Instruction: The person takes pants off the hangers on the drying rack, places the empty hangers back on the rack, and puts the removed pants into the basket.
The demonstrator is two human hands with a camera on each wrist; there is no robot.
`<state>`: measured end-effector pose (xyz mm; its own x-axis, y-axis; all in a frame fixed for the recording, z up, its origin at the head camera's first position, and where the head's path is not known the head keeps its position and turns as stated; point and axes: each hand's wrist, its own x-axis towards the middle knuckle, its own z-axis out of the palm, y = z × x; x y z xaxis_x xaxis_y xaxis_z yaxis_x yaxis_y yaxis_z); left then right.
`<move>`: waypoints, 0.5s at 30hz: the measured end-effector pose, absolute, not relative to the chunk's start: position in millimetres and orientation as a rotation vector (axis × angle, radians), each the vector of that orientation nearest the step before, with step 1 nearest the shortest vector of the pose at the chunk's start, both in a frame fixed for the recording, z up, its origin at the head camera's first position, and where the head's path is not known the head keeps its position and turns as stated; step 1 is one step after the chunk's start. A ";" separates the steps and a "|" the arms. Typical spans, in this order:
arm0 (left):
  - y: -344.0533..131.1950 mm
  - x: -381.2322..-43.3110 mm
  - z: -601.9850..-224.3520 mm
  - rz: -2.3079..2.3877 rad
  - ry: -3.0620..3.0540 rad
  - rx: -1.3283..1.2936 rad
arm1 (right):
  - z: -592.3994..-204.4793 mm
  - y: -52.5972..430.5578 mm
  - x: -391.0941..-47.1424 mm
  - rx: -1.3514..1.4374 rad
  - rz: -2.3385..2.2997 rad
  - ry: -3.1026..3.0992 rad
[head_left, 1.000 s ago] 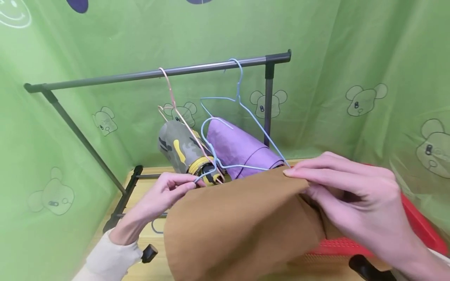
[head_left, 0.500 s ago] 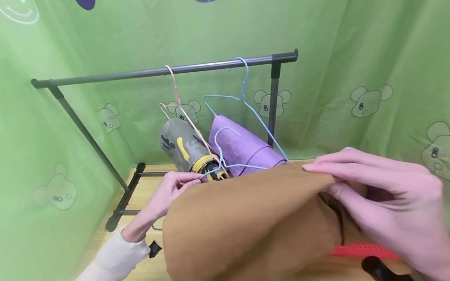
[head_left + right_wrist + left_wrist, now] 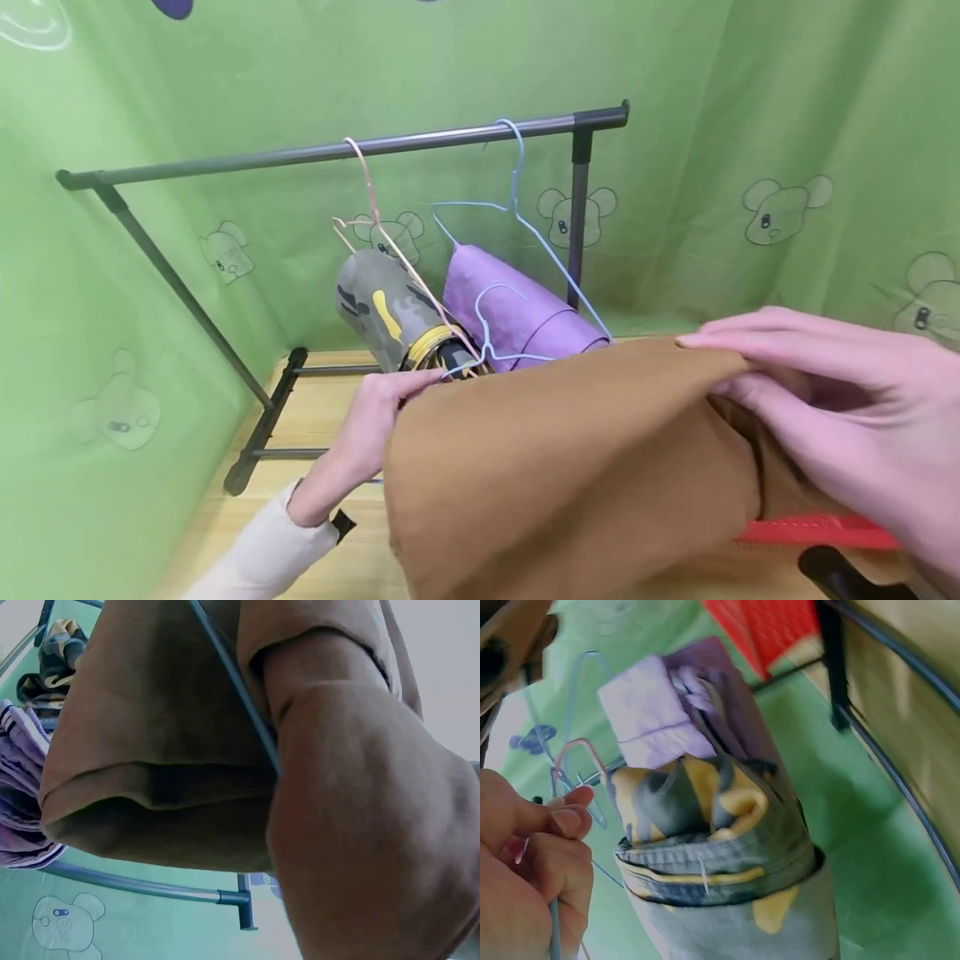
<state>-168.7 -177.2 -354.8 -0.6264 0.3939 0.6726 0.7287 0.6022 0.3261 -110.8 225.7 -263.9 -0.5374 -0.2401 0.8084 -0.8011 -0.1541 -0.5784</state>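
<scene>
The left hand (image 3: 375, 421) comes in from the near left, a white sleeve (image 3: 273, 546) at its wrist, and grips the left arm of a light blue hanger (image 3: 487, 343). The right hand (image 3: 840, 383) reaches in from the near right, thumb below and fingers above, pinching the upper edge of a brown cloth (image 3: 570, 467). That cloth drapes between the hands on the near side, its far edge covering part of the hanger, whose hook stands above it, below and apart from the rack bar (image 3: 247, 161).

The head view hides the left fingertips; the left wrist view shows curled fingers around the wire, plus the near end of a camouflage cloth (image 3: 386, 304) with its folded band. The right wrist view looks up into the brown cloth's folded layers, with a blue wire slanting down beside the right hand.

Farther off, the camouflage cloth hangs on a pink hanger (image 3: 372, 200), and to its right a purple cloth (image 3: 506, 300) on a second blue hanger (image 3: 514, 187). The rack stands on a pale wooden surface (image 3: 330, 425); a red basket (image 3: 817, 532) shows at the near right. Green curtains (image 3: 675, 167) printed with bear heads enclose the far side and left.
</scene>
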 end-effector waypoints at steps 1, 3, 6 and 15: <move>-179.0 -168.4 -357.4 -0.780 -2.258 -0.887 | -255.8 217.4 -108.6 1.155 1.704 -1.715; -183.6 -167.9 -364.1 -0.779 -2.200 -0.896 | -247.5 205.2 -110.4 1.129 1.633 -1.760; -189.3 -167.8 -372.9 -0.897 -2.096 -0.899 | -241.9 194.7 -117.6 1.113 1.556 -1.804; -219.8 -197.5 -437.0 -0.779 -1.746 -1.100 | -221.7 166.9 -110.6 0.959 1.334 -2.005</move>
<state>-197.5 -219.8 -437.0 -0.1964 0.3446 0.9180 0.9132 0.4051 0.0434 -110.6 166.9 -221.7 -0.5990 -0.2615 0.7568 -0.7991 0.2554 -0.5443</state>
